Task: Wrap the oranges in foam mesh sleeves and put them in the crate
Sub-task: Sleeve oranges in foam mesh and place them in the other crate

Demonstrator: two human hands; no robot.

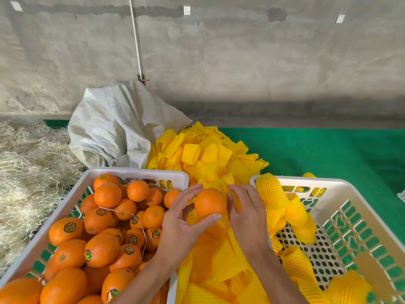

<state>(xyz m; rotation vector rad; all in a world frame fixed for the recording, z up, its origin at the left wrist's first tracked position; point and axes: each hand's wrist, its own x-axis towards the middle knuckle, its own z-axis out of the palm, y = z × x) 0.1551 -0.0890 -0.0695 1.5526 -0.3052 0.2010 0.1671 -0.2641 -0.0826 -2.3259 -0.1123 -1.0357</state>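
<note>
Green mat (328,154): left hand (182,224) grips bare orange (210,202); right hand (245,213) pinches sleeve (235,205). Next: sheathe orange.

Left crate (140,172) cut off by bottom edge.

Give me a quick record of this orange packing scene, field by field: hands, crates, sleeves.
left hand: holds a bare orange
right hand: fingers on a yellow foam sleeve beside that orange
left crate: piled with unwrapped oranges
right crate: holds several sleeved oranges, perforated floor partly bare
sleeve pile: loose yellow sleeves between and behind the crates
</note>
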